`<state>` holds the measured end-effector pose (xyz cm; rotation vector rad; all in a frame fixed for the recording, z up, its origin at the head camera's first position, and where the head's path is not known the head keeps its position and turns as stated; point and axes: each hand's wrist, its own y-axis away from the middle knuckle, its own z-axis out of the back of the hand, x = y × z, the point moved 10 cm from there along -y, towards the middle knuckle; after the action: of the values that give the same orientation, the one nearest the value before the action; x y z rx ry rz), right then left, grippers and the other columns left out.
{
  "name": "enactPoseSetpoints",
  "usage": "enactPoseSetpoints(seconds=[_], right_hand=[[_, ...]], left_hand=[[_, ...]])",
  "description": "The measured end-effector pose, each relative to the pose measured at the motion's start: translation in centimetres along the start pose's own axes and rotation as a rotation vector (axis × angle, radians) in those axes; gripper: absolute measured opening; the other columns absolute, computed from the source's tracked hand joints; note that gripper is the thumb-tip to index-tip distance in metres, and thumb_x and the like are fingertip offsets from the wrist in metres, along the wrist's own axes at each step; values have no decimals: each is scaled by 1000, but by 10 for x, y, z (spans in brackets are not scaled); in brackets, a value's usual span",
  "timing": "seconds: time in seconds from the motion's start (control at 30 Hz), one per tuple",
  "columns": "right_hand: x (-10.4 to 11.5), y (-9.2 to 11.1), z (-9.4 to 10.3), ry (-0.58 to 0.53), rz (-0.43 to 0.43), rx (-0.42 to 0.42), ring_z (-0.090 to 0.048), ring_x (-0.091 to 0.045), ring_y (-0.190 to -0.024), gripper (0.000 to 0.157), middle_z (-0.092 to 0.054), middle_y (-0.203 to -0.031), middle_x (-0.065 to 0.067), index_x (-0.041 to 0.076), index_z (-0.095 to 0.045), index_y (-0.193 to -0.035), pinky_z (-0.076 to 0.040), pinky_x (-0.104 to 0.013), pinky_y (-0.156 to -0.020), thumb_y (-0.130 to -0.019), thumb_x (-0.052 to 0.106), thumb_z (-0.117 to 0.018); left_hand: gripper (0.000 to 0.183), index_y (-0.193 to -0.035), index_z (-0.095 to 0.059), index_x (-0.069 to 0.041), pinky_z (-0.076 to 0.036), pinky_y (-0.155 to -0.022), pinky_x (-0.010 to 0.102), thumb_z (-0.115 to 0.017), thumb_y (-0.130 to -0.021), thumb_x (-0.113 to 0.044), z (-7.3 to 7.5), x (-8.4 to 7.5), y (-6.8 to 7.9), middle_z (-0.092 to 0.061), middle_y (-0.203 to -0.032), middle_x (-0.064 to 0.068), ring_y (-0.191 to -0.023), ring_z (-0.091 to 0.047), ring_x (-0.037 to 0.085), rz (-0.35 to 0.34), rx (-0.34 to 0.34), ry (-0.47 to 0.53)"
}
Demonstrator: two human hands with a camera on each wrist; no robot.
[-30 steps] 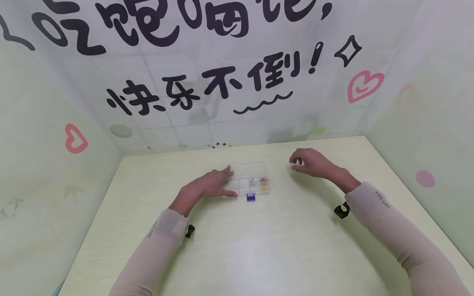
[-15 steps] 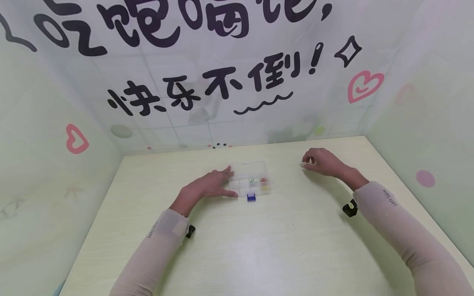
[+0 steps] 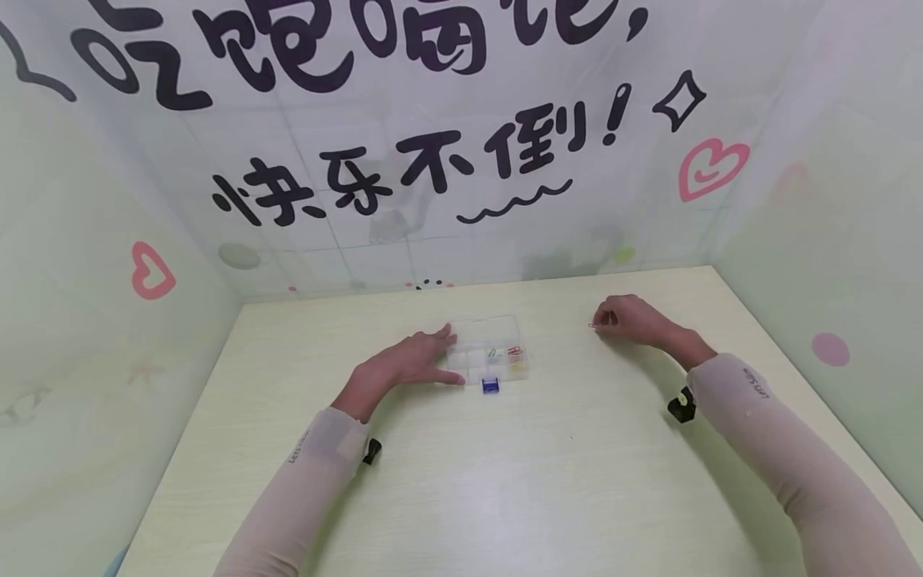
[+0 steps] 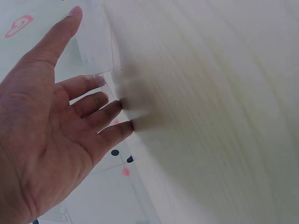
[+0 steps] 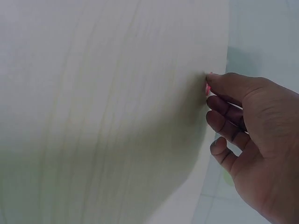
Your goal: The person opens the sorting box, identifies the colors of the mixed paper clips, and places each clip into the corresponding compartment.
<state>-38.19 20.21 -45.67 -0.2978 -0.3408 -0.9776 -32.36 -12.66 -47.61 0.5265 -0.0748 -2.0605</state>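
Note:
A clear plastic compartment box lies on the table, its see-through lid tipped back behind it. Paper clips show in its right-hand compartments: red clips, yellow ones below them and a green one. My left hand rests at the box's left side, thumb and fingers spread apart; in the left wrist view, the fingertips meet the tabletop beside it. Well to the right of the box, my right hand pinches a small pinkish-red paper clip between thumb and finger, low over the table.
A small blue piece sits at the box's front edge. The pale wood-grain table ends at a back wall with black lettering, and side walls stand left and right. A black wrist device hangs under the right sleeve.
My right hand has moved right, away from the box, then dipped slightly toward the table; a pinkish-red clip now shows at its fingertips. The left hand and box have stayed in place.

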Motion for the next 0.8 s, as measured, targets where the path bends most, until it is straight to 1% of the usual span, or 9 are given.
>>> enactPoseSetpoints(seconds=[0.1, 0.23, 0.47, 0.63, 0.8], right_hand=[[-2, 0, -3, -32, -10, 17, -64, -18, -83, 4, -74, -91, -5, 2, -79, -99, -53, -38, -77, -96, 3, -76], [-5, -1, -5, -59, -18, 30, -67, -19, -86, 4, -75, -94, -6, 1, -78, -97, -54, -39, -80, -97, 4, -75], [-8, -3, -8, -89, -49, 52, -63, -16, -85, 5, -75, -91, -5, 3, -77, -93, -52, -37, -80, -97, 3, -74], [-4, 0, -7, -124, -57, 54, -63, -17, -83, 6, -74, -89, -6, 3, -75, -91, -51, -35, -78, -97, 3, -75], [-4, 1, -8, -117, -56, 57, -62, -16, -82, 7, -73, -87, -5, 3, -75, -91, -51, -34, -78, -97, 4, -74]], left_hand=[[100, -165, -35, -6, -33, -124, 55, -74, -93, -63, 0, 0, 0, -21, -175, 14, -156, -31, 45, 1, 3, 4], [99, -165, -35, -7, -32, -125, 54, -74, -93, -62, -1, 0, 0, -21, -175, 13, -156, -30, 44, 1, 2, 8], [99, -165, -35, -7, -31, -125, 56, -74, -93, -63, -1, 0, 0, -21, -175, 14, -156, -29, 47, -2, 3, 11], [99, -165, -35, -7, -31, -125, 55, -74, -93, -63, -1, 0, 0, -20, -175, 14, -156, -29, 45, -1, 3, 10], [98, -165, -36, -8, -31, -125, 55, -74, -93, -62, -1, 0, 0, -21, -175, 13, -156, -30, 47, 6, -3, 4]])
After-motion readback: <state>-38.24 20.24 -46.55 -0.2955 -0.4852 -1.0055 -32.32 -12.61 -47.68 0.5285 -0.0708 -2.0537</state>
